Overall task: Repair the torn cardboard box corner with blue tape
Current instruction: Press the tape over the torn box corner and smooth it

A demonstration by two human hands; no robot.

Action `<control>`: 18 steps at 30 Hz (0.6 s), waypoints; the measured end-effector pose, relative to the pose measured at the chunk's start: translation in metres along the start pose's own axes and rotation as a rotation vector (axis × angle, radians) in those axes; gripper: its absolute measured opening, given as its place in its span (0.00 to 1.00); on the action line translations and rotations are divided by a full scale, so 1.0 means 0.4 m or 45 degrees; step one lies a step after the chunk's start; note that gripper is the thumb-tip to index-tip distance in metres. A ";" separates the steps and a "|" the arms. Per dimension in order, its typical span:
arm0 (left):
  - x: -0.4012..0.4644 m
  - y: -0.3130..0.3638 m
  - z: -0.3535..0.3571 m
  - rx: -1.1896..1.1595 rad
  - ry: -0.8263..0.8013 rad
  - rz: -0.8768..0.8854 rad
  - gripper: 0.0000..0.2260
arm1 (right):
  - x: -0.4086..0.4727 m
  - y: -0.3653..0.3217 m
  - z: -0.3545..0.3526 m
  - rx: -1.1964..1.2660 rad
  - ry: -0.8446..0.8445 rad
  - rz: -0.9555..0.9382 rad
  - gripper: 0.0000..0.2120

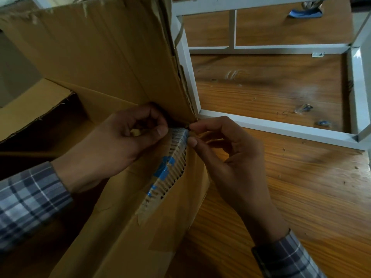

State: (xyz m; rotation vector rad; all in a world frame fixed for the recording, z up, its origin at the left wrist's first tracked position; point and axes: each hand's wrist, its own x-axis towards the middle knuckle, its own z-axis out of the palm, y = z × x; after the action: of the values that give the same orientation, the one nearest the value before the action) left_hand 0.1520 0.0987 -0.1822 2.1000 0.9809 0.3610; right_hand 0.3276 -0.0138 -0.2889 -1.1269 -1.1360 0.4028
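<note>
One cardboard box (96, 63) stands at the wooden floor's (281, 177) left edge. Its torn corner (176, 149) carries two blue tape (165, 169) scraps. Left hand (112, 145) and right hand (230, 155), fingers curled, both pinch that corner's top. One white metal frame (281, 127) beside it. No readable writing.

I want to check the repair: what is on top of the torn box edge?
Patches of blue tape lie on the torn edge. Both hands pinch its upper end, hiding that part.
</note>
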 end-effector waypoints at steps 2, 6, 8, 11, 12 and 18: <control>-0.002 -0.002 -0.005 -0.017 0.021 0.009 0.10 | 0.000 -0.002 0.001 -0.001 0.007 0.008 0.11; -0.004 -0.002 -0.007 0.009 0.011 0.023 0.11 | -0.002 -0.003 0.003 0.003 0.002 0.014 0.10; -0.002 -0.003 -0.010 0.021 0.006 0.028 0.11 | -0.003 -0.006 0.002 0.005 0.002 0.020 0.10; 0.002 -0.008 -0.015 0.051 0.003 0.037 0.09 | -0.005 -0.012 0.001 0.007 0.004 0.033 0.10; 0.003 -0.009 -0.015 0.073 0.004 0.042 0.07 | -0.005 -0.014 0.001 -0.001 0.006 0.037 0.10; 0.016 -0.024 -0.022 0.197 0.038 0.041 0.06 | -0.005 -0.025 -0.005 0.007 0.000 0.111 0.10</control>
State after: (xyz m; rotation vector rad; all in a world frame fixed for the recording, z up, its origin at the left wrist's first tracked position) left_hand 0.1466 0.1120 -0.1838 2.2578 1.0222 0.3429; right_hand 0.3257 -0.0207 -0.2812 -1.1745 -1.0879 0.4727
